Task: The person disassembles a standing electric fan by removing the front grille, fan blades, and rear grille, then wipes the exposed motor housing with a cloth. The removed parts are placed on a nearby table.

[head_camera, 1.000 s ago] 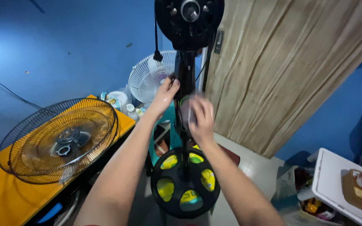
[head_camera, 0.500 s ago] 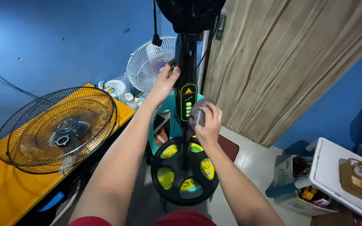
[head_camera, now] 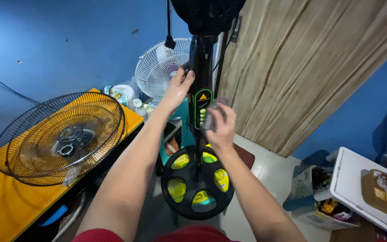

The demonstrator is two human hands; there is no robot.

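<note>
A black stand fan pole (head_camera: 201, 67) rises from a round black base with yellow patches (head_camera: 197, 180); the motor housing (head_camera: 207, 13) is at the top edge. My left hand (head_camera: 178, 89) grips the pole's upper part from the left. My right hand (head_camera: 219, 123) presses a small greyish cloth-like piece (head_camera: 212, 112) against the pole's control panel with green buttons (head_camera: 201, 107).
A black fan guard (head_camera: 59, 136) lies on an orange table (head_camera: 5, 204) at left. A white fan (head_camera: 160, 67) stands behind by the blue wall. A beige curtain (head_camera: 310, 67) hangs at right. A white lid (head_camera: 363, 192) and box of items sit lower right.
My right hand has slid down the pole to the control panel. My left hand has stayed gripping the pole. The view has tilted slightly down.
</note>
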